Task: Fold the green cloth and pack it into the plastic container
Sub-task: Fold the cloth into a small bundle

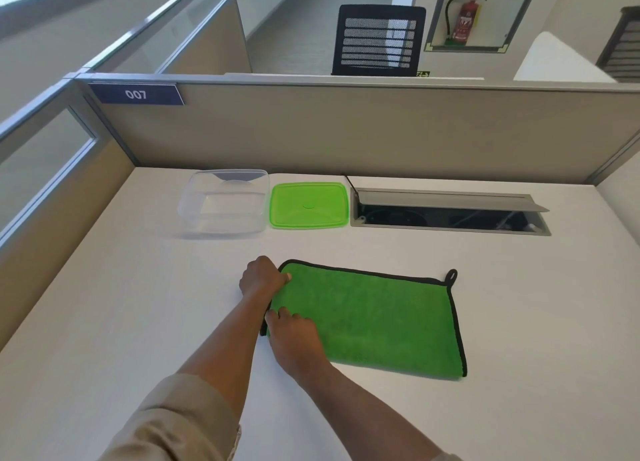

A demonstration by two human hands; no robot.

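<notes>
Lying on the white desk (104, 322) is the green cloth (374, 322), folded over with its black-edged border showing along the far, right and left sides and a small hanging loop (452, 275) sticking out at its far right corner; both hands are working at its left end. The left hand (261, 278) is closing its fingers on the far left corner, thumb pressing on top of the fabric; the right hand (294, 339) is resting over the near left corner, fingers curled at the edge, though whether they are actually pinching the cloth I cannot tell. Sitting well beyond the cloth, near the partition (346, 131), is the clear plastic container (225, 204), open and upright; its green lid (308, 205) is lying flat just to its right; a cable hatch (446, 211) is standing open beside the lid.
</notes>
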